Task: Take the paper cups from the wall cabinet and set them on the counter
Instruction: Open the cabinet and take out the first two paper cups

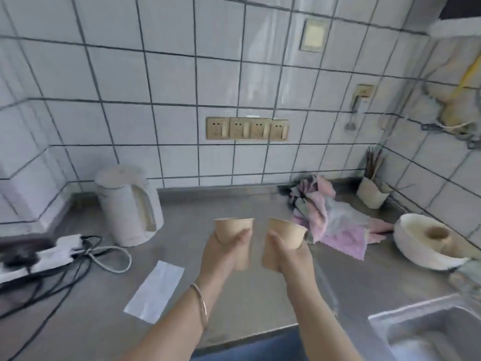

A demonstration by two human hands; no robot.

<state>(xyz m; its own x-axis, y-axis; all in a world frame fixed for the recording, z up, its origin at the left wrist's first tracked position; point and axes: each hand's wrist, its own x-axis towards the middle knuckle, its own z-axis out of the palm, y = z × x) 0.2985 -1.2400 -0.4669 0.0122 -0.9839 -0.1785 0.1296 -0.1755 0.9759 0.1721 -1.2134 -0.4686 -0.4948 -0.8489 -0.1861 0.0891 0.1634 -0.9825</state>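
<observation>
Brown paper cups | left hand [221, 252] grips upright cup [233, 230]; right hand [289, 256] grips second cup [285, 231], tilted right

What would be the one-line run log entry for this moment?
left hand: grips left paper cup | right hand: grips right paper cup | cups: above counter, not yet set down

Grey steel counter [260, 303] bearing a white plastic kettle [128, 204] at 10 o'clock, a white power strip [39, 256] with cables at 9, a white paper slip [154, 290] at 7, a crumpled pink cloth [335, 217] at 2, and a white round bowl [426, 242] at 3.
</observation>
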